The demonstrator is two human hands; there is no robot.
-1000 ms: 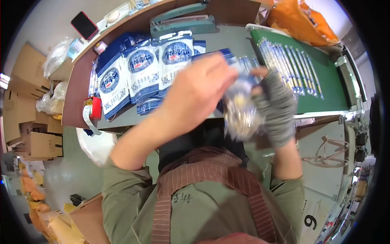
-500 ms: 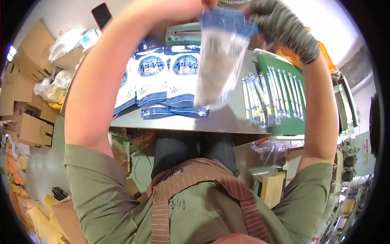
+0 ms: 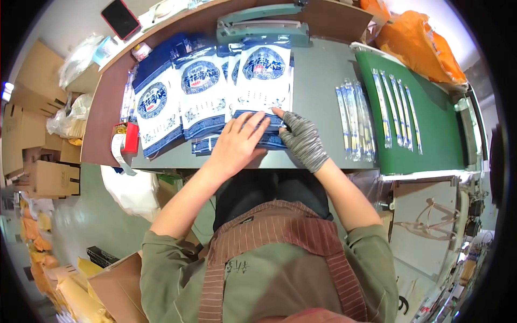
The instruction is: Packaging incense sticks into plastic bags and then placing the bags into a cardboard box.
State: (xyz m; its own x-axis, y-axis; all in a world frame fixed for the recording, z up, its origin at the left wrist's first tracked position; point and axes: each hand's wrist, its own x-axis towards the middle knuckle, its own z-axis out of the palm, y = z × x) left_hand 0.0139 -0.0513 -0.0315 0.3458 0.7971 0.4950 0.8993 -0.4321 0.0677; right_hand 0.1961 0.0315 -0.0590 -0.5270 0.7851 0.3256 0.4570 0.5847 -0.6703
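Note:
White-and-blue printed pouches lie overlapped in a pile on the grey table. My bare left hand [image 3: 239, 141] rests with its fingers spread over the bottom edge of the right-hand top pouch [image 3: 263, 72]. At that pouch's lower right corner is my right hand [image 3: 302, 137], in a grey fingerless glove; its index finger and thumb are apart and touch the pouch edge. Left of this pouch lie another pouch [image 3: 200, 81] and a tilted pouch [image 3: 156, 107]. My left hand hides part of the pouches beneath.
Slim clear-wrapped sticks [image 3: 355, 121] lie right of my hands, with more wrapped sticks [image 3: 396, 107] on a green board [image 3: 441, 134]. A teal bag sealer [image 3: 264, 32] stands behind the pouches. At the left are a red box [image 3: 129, 139] and a phone [image 3: 120, 20]; an orange bag [image 3: 420, 46] sits back right.
Both hands came down and nearer from the far side of the table. The pouch held up between them is no longer raised; a pouch now lies on the right of the pile.

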